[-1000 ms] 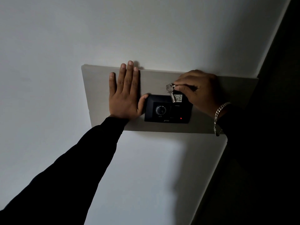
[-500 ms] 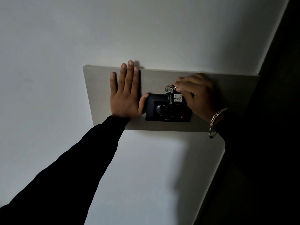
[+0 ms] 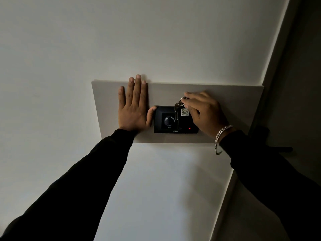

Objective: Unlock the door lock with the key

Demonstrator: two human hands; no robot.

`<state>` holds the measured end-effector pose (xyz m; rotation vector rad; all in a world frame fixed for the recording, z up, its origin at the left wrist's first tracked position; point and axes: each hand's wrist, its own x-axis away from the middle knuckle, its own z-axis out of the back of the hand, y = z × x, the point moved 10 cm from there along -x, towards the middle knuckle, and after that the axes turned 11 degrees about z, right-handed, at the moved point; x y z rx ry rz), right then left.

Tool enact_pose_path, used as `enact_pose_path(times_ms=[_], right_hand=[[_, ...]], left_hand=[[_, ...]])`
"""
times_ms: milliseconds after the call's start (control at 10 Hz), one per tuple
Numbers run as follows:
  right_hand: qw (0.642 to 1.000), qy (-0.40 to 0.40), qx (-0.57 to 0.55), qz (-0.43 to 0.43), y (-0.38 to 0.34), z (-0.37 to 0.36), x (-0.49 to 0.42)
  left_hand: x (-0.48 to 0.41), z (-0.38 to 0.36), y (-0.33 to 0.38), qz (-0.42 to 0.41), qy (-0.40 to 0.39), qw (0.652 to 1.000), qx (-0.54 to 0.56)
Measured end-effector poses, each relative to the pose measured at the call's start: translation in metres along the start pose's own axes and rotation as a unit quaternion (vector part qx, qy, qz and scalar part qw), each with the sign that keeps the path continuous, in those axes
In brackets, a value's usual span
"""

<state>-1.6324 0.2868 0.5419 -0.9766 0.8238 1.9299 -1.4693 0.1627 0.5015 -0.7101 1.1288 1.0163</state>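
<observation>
Right hand [image 3: 205, 113] grip pinched on a thin metal key ring [image 3: 182, 100], silver key [image 3: 176, 111] dangling over the matte black rectangular lock [image 3: 175, 120], possibly touching it, left hand [image 3: 132, 108] flat and open on the smooth grey board [image 3: 225, 101] beside it

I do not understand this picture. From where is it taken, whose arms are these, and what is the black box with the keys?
The picture comes from a camera worn on a person's head, so the two arms in black sleeves are that person's own. The left hand lies flat on a pale panel, its thumb touching a black box with a round dial and a small red light. The right hand pinches a ring; a key and a paper tag hang from it before the box. No keyhole is visible.
</observation>
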Motion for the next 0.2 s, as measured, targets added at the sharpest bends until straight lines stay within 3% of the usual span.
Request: enact_pose_path(times_ms=[100,200], right_hand=[[0.999,0.001,-0.009,-0.032,-0.003,0.007,0.0],[0.996,0.065,-0.02,-0.051,-0.007,0.04,-0.005]], left_hand=[[-0.003,0.013,0.005,0.004,-0.04,0.999,0.024],[-0.017,0.029,0.012,-0.008,-0.05,0.997,0.065]])
